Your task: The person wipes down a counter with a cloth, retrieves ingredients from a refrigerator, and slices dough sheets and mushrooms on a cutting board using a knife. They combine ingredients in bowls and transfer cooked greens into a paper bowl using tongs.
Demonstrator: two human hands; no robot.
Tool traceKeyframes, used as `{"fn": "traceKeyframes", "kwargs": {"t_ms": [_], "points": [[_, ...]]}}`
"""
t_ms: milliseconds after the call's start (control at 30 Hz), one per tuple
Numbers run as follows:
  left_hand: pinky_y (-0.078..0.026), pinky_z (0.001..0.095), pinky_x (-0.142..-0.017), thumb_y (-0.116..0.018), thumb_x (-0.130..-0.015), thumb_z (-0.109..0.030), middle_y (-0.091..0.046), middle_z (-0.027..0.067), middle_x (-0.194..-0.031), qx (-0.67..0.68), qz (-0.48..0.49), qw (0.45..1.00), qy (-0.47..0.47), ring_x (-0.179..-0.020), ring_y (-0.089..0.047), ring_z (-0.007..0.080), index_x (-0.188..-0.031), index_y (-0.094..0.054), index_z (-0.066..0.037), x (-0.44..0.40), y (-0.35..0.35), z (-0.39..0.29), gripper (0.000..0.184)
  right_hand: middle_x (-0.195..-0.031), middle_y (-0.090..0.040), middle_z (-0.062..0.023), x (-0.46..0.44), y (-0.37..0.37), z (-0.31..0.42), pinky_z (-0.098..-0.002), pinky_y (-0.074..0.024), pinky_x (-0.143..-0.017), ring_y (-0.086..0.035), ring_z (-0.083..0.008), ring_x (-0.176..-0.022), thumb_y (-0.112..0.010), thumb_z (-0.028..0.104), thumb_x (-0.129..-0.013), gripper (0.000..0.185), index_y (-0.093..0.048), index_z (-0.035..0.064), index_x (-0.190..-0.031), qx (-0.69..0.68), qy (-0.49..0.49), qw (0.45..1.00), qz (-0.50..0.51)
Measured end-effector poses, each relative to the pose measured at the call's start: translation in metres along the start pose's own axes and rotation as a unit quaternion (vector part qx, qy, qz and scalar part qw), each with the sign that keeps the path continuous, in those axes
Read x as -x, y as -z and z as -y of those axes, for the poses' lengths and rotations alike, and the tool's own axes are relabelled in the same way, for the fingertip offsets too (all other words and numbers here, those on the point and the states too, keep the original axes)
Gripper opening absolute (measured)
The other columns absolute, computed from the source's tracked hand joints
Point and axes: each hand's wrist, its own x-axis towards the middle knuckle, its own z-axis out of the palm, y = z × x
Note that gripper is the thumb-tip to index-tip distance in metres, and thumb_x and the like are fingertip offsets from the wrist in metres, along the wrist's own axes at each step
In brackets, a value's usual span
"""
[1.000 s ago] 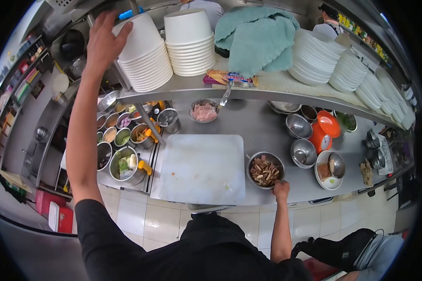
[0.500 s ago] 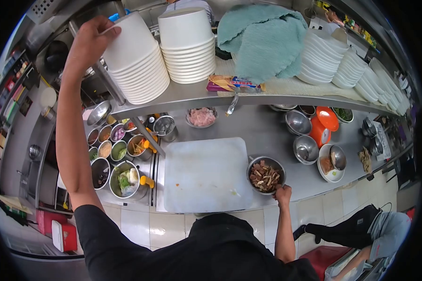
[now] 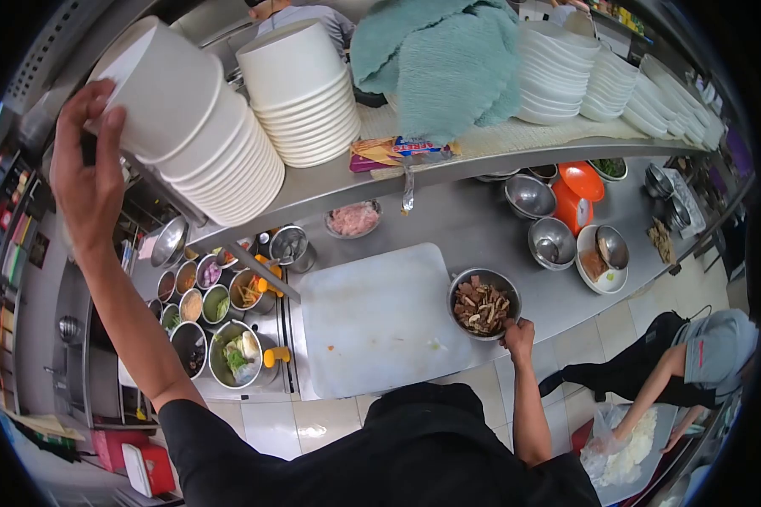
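My left hand (image 3: 93,152) grips the rim of the top white tub (image 3: 165,93), which is tilted and lifted a little above the left stack of nested tubs (image 3: 237,165). Beside it stands a second stack of white tubs (image 3: 304,97). Down on the steel counter, my right hand (image 3: 518,336) is closed on the near edge of a metal bowl (image 3: 485,305) of sliced brown meat or mushrooms. The bowl sits against the right side of a white cutting board (image 3: 380,321).
On the shelf (image 3: 330,188) lie a teal towel (image 3: 457,68) and stacked white dishes (image 3: 554,72). Ingredient pots (image 3: 238,355) stand left, an orange scale (image 3: 572,207) and metal bowls right. A co-worker (image 3: 710,355) bends over a tray at the lower right.
My left hand has taken hold of the top tub and pulled it up and left, opening a gap above the stack. The view has shifted. The co-worker's arms now show over the tray.
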Motion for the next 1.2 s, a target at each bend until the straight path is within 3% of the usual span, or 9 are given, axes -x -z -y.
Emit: {"fn": "traceKeyframes", "kwargs": {"t_ms": [100,267,733,867,933,967,1033,1100,1200], "points": [[-0.046,0.0296,-0.086,-0.062,-0.094,-0.014,-0.065,0.0053,-0.109,0.024,-0.01,1.0,-0.01,-0.095,-0.059,0.0161,-0.117,-0.061,-0.005,0.013,0.005,0.005,0.026,-0.05,-0.056,-0.0116,0.003,0.0,0.003,-0.0322,-0.0404,-0.035,-0.054,-0.019,-0.037,-0.06,0.018,-0.082,0.028,-0.056,-0.0037,-0.063,0.007,-0.007,1.0,0.006],[-0.047,0.0405,-0.093,-0.064,-0.09,-0.003,-0.061,0.0188,-0.118,-0.07,-0.028,0.984,-0.16,-0.116,-0.058,0.0353,-0.097,-0.048,-0.002,0.027,0.024,-0.014,0.018,-0.05,-0.056,-0.0115,0.003,0.001,0.006,-0.0324,-0.0414,-0.036,-0.055,-0.0191,-0.038,-0.057,0.017,-0.082,0.027,-0.058,-0.005,-0.066,0.023,-0.004,0.999,0.021],[-0.052,0.0502,-0.09,-0.061,-0.089,0.003,-0.053,0.0239,-0.12,-0.059,-0.124,0.973,-0.187,-0.113,-0.058,0.0413,-0.105,-0.05,-0.001,0.088,-0.012,-0.005,0.02,-0.05,-0.058,-0.0121,0.011,0.021,0.027,-0.0325,-0.0436,-0.039,-0.057,-0.0188,-0.04,-0.06,0.021,-0.083,0.031,-0.061,-0.0048,-0.066,-0.001,-0.027,0.999,0.021],[-0.041,0.0542,-0.103,-0.042,-0.098,-0.021,-0.049,0.0252,-0.131,0.145,-0.224,0.955,0.127,-0.124,-0.047,0.0399,-0.118,-0.049,0.004,0.157,-0.006,-0.09,0.033,-0.05,-0.059,-0.0156,0.007,0.053,0.048,-0.0361,-0.0503,-0.047,-0.062,-0.0224,-0.045,-0.057,0.02,-0.082,0.033,-0.061,-0.0073,-0.063,-0.015,-0.05,0.999,0.015],[-0.04,0.0512,-0.104,-0.041,-0.097,-0.022,-0.051,0.0231,-0.129,0.441,-0.245,0.81,0.299,-0.123,-0.049,0.0374,-0.127,-0.045,0.006,0.188,-0.022,-0.154,0.041,-0.05,-0.059,-0.0154,-0.005,0.072,0.054,-0.0361,-0.0507,-0.048,-0.062,-0.0225,-0.045,-0.056,0.018,-0.082,0.033,-0.061,-0.0071,-0.062,-0.034,-0.05,0.998,0.023],[-0.038,0.049,-0.106,-0.042,-0.096,-0.019,-0.048,0.0226,-0.134,0.575,-0.106,0.738,0.337,-0.122,-0.05,0.0369,-0.134,-0.04,0.006,0.224,-0.031,-0.166,0.045,-0.05,-0.059,-0.0153,-0.006,0.084,0.062,-0.0361,-0.0508,-0.048,-0.062,-0.0225,-0.045,-0.056,0.018,-0.082,0.033,-0.061,-0.007,-0.061,-0.041,-0.039,0.998,0.024],[-0.038,0.0522,-0.105,-0.05,-0.097,-0.034,-0.045,0.0198,-0.141,0.594,0.017,0.649,0.475,-0.126,-0.047,0.0334,-0.138,-0.042,-0.001,0.243,-0.074,-0.237,0.053,-0.05,-0.059,-0.0152,-0.009,0.116,0.081,-0.0362,-0.0512,-0.048,-0.062,-0.0226,-0.045,-0.055,0.018,-0.081,0.033,-0.061,-0.0071,-0.06,-0.04,-0.021,0.999,0.023],[-0.031,0.0597,-0.107,-0.043,-0.099,-0.029,-0.043,0.0156,-0.146,0.694,0.105,0.389,0.596,-0.133,-0.041,0.0355,-0.14,-0.042,-0.006,0.274,-0.099,-0.278,0.047,-0.049,-0.059,-0.0152,-0.006,0.149,0.103,-0.0363,-0.0517,-0.048,-0.062,-0.0227,-0.045,-0.055,0.018,-0.081,0.034,-0.062,-0.0073,-0.06,-0.025,-0.013,0.999,0.028],[-0.024,0.0668,-0.109,-0.035,-0.1,-0.029,-0.034,0.0166,-0.151,0.673,0.14,0.155,0.709,-0.138,-0.032,0.0398,-0.143,-0.037,-0.006,0.284,-0.141,-0.359,0.048,-0.049,-0.059,-0.0159,-0.016,0.195,0.132,-0.0368,-0.0522,-0.047,-0.062,-0.0244,-0.044,-0.056,0.019,-0.081,0.035,-0.062,-0.0085,-0.061,-0.023,-0.018,0.997,0.074]]}}
